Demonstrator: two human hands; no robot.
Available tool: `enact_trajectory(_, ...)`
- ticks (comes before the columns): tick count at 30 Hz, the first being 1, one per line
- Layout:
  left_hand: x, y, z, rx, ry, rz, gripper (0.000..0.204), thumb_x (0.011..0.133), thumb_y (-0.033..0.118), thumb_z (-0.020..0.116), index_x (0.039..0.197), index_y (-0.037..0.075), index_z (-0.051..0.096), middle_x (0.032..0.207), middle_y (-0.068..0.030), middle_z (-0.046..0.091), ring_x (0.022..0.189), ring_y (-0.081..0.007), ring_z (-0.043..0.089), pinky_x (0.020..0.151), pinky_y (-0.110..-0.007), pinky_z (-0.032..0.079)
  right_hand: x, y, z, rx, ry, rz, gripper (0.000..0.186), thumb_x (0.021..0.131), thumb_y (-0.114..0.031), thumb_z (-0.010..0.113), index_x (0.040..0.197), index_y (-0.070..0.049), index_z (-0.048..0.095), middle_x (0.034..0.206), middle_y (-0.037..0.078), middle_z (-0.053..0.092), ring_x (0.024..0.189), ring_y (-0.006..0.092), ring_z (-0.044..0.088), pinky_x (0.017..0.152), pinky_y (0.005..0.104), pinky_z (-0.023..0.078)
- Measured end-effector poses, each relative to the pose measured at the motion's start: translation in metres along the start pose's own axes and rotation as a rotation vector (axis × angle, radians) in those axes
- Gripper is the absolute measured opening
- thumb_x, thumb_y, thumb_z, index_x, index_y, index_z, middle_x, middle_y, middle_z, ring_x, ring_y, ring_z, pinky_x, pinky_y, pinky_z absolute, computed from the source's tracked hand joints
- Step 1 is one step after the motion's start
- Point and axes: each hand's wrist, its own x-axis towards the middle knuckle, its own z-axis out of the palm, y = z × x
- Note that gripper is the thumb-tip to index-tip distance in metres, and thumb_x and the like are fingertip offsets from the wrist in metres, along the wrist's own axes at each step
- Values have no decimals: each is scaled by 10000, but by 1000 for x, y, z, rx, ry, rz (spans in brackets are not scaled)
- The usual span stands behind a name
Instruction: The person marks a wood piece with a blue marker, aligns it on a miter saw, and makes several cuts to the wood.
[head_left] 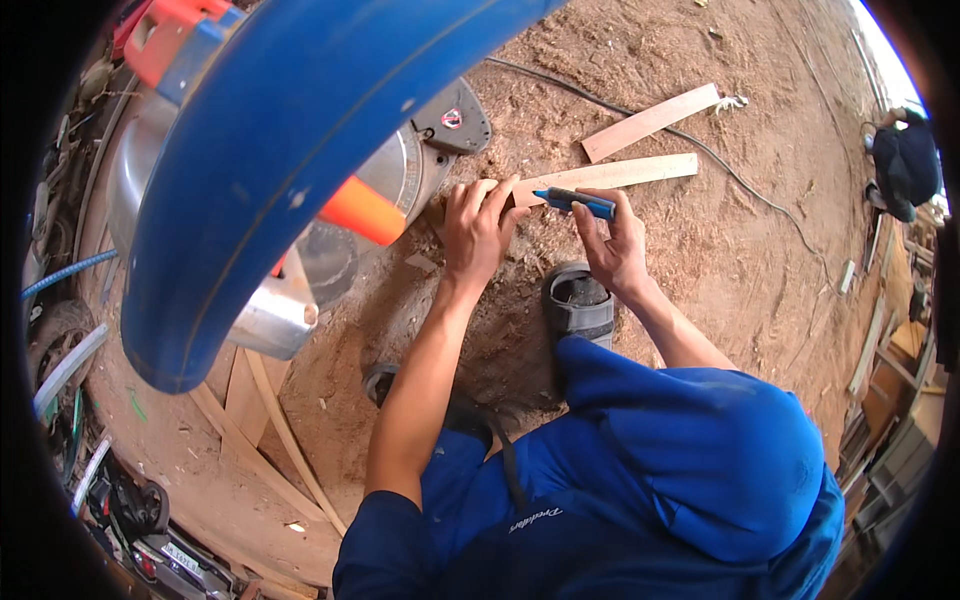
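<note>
A blue curved tube with a seam (300, 170) looms closest at the upper left, hiding much of a miter saw. Below are the person's dark blue shirt (560, 560) and bright blue trousers (690, 450), with a dark sandal (580, 318) on the foot between the forearms. The right hand (620, 245) is closed around a blue marker (580, 203), its dark tip pointing left over a pale wooden strip (630, 174); whether the tip touches the wood cannot be told. The left hand (476, 235) pinches the strip's left end between thumb and fingers, just beside the miter saw (455, 120), whose orange handle (365, 212) juts out beneath the tube. The strip slants slightly upward to the right, above the sawdust-strewn ground (730, 290). Beyond it a second, shorter wooden strip (650, 122) lies on the ground, and a black cable (735, 172) curves past. At the lower left, long wooden slats (285, 435) lie near a partly visible motorcycle (150, 545). Stacked boards (905, 370) line the right edge, and farther up a person in dark clothing (905, 165) is bent over.
</note>
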Motion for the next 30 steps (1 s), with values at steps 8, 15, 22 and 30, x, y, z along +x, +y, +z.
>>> enact_trajectory(8, 2, 4, 11, -12, 29, -18, 451, 824, 273, 783, 1241, 119, 704, 978, -64, 638, 883, -275, 555, 816, -401, 457, 1, 23, 19, -114, 37, -150, 290, 959, -137, 677, 1189, 0, 566, 972, 195, 725, 876, 336, 729, 761, 404, 561)
enact_trajectory(15, 1, 2, 12, 3, 36, -31, 442, 829, 254, 774, 1245, 119, 705, 962, -57, 632, 866, -266, 551, 818, -402, 446, 6, 25, 26, -237, 57, -237, 315, 924, -139, 706, 1176, -5, 574, 995, 157, 731, 911, 356, 712, 1027, 514, 463)
enact_trajectory(22, 1, 2, 12, -18, 53, -27, 416, 841, 239, 772, 1229, 101, 714, 939, -65, 645, 854, -259, 544, 803, -382, 440, 6, 26, 28, -230, 39, -312, 296, 915, -98, 701, 1174, -21, 579, 976, 127, 736, 883, 311, 723, 1118, 580, 370)
enact_trajectory(30, 3, 3, 12, -6, 48, -21, 418, 846, 234, 770, 1240, 109, 710, 932, -61, 642, 848, -256, 536, 798, -383, 438, 6, 26, 25, -246, -12, -240, 310, 911, -123, 711, 1182, -43, 583, 1002, 115, 739, 945, 306, 718, 1141, 577, 340)
